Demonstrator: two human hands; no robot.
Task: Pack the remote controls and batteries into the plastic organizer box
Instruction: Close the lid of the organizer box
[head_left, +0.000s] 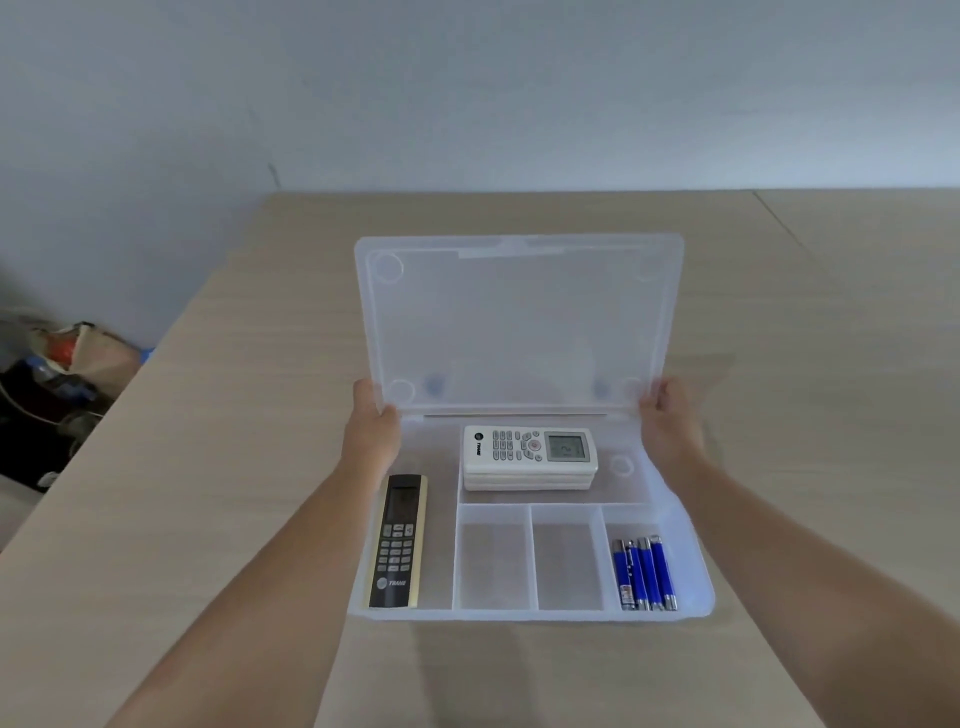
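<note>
A clear plastic organizer box (696, 597) sits on the wooden table with its lid (519, 322) standing upright. My left hand (373, 431) grips the lid's lower left corner and my right hand (667, 421) grips its lower right corner. Inside, a stack of white remotes (530, 457) lies in the rear compartment. A black remote (397, 543) lies lengthwise in the left compartment. Several blue batteries (644, 574) fill the front right compartment. The two middle front compartments hold nothing.
The wooden table (234, 467) ends at its left edge, beyond which bags and clutter (62, 374) sit on the floor. A grey wall stands behind the table. A seam in the tabletop runs at the far right (789, 228).
</note>
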